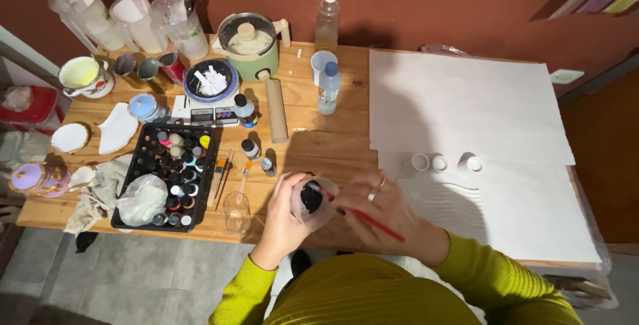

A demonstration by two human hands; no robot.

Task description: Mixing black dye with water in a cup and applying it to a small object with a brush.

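My left hand (285,213) grips a small clear plastic cup (311,198) holding dark, nearly black liquid, just over the front edge of the wooden table (326,145). My right hand (376,206), a ring on one finger, holds a thin red stick (373,222) whose tip reaches into the cup. Both sleeves are yellow-green. An empty clear cup (236,206) stands left of my left hand.
A black tray (170,173) of several small paint bottles and a plastic bag sits at left. Behind it are a scale with a bowl (210,84), a green pot (251,44), measuring jugs, mugs and two water bottles (328,87). White sheets (466,105) with three small white cups (439,162) cover the right side.
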